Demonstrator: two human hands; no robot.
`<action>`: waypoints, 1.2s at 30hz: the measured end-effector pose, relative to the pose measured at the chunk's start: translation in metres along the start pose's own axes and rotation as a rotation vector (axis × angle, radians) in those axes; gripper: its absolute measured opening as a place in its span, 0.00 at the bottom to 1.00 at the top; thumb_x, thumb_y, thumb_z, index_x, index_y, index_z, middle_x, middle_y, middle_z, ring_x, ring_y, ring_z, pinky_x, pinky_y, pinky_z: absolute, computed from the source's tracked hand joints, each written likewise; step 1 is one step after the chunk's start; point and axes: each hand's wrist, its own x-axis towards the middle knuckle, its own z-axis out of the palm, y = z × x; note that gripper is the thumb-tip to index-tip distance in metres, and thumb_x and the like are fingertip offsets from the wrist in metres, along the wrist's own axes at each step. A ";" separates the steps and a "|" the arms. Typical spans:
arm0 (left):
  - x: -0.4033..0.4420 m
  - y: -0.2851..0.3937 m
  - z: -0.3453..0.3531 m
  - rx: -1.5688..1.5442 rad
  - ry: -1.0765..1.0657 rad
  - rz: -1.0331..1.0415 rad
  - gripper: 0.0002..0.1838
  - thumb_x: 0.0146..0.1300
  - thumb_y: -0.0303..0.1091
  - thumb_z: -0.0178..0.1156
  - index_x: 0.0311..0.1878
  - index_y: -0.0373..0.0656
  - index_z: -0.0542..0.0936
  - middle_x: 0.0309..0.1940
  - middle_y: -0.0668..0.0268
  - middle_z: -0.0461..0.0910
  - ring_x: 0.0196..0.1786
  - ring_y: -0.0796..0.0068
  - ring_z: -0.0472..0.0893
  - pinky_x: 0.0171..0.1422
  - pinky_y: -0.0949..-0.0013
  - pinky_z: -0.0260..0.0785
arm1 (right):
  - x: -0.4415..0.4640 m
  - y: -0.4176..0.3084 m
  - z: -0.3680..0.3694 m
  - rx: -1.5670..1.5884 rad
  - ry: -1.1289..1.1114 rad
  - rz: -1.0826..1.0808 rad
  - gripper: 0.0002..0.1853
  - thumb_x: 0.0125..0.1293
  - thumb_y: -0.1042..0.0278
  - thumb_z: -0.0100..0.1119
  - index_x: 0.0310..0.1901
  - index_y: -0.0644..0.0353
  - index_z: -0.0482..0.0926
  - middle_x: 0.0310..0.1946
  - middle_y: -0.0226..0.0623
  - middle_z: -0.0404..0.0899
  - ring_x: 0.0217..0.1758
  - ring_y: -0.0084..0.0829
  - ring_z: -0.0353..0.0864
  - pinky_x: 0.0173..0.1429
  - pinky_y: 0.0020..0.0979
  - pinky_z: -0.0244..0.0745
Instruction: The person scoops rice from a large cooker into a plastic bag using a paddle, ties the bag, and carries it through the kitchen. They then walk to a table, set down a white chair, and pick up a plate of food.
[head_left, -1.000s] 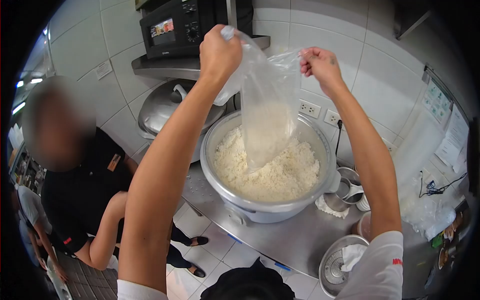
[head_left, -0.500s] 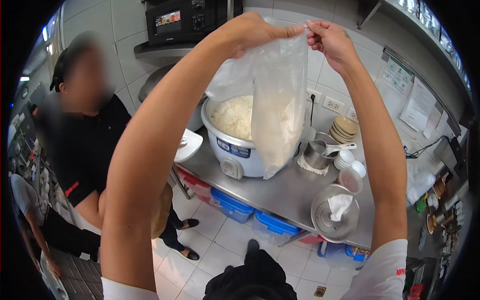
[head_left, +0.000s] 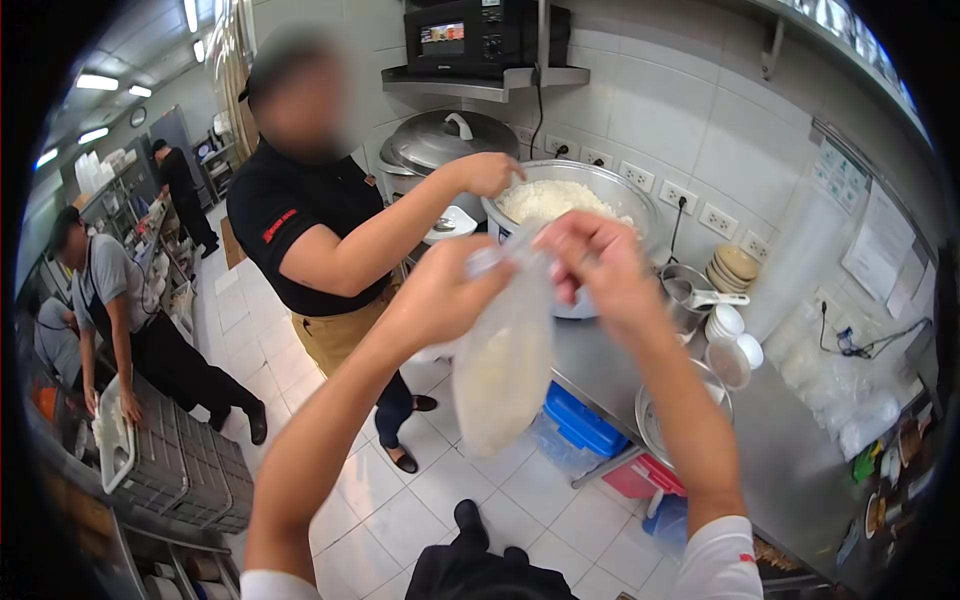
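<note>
Well, both hands are up in front of the body, close together at the top of a clear plastic bag (head_left: pixel 500 390); the left grip (head_left: pixel 450 290) is closed, thumb and fingers bunched on the gathered plastic; the right grip (head_left: pixel 600 265) has its fingers curled in against the bag's top edge, too blurred for me to tell whether they are pinched shut on it. The bag hangs straight below the two grips, pale stuff filling its lower part, its bottom narrowing to a blunt end over the tiled floor (head_left: pixel 510 490).

Just beyond the grips stands a big pot (head_left: pixel 645 200), open and heaped with white rice (head_left: pixel 560 200); a co-worker (head_left: pixel 330 215) in a black shirt, left of the left grip, reaches an arm across, that hand (head_left: pixel 488 173) at the pot's near-left rim; behind the arm sits a lidded metal pot (head_left: pixel 440 140); a microwave (head_left: pixel 470 38) rests on a shelf (head_left: pixel 480 86) higher up and farther back. To the right of the right grip, on the steel bench (head_left: pixel 600 385), are a metal container (head_left: pixel 685 310) and a stack of tan bowls (head_left: pixel 735 265); below the bench, lower than both grips, is a blue-lidded bin (head_left: pixel 585 418).
</note>
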 end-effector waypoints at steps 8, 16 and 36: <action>-0.155 -0.001 -0.034 -0.159 0.152 -0.223 0.11 0.59 0.35 0.54 0.25 0.39 0.70 0.18 0.77 0.64 0.25 0.88 0.61 0.27 0.79 0.55 | -0.090 0.067 0.095 0.044 -0.234 -0.069 0.24 0.53 0.55 0.63 0.47 0.61 0.70 0.35 0.34 0.73 0.37 0.21 0.73 0.36 0.23 0.69; -0.253 -0.007 -0.091 -0.075 0.078 -0.268 0.11 0.58 0.36 0.55 0.27 0.38 0.72 0.18 0.70 0.69 0.25 0.84 0.66 0.28 0.75 0.60 | -0.152 0.110 0.241 -0.276 -0.493 -0.145 0.46 0.35 0.46 0.73 0.54 0.65 0.63 0.50 0.45 0.68 0.55 0.40 0.66 0.59 0.36 0.61; -0.324 -0.037 -0.154 0.216 0.185 -0.531 0.12 0.55 0.36 0.56 0.32 0.34 0.76 0.25 0.49 0.77 0.32 0.51 0.77 0.39 0.62 0.68 | -0.152 0.210 0.355 -0.169 -0.493 -0.030 0.20 0.63 0.64 0.50 0.53 0.69 0.65 0.45 0.43 0.74 0.47 0.37 0.73 0.54 0.32 0.63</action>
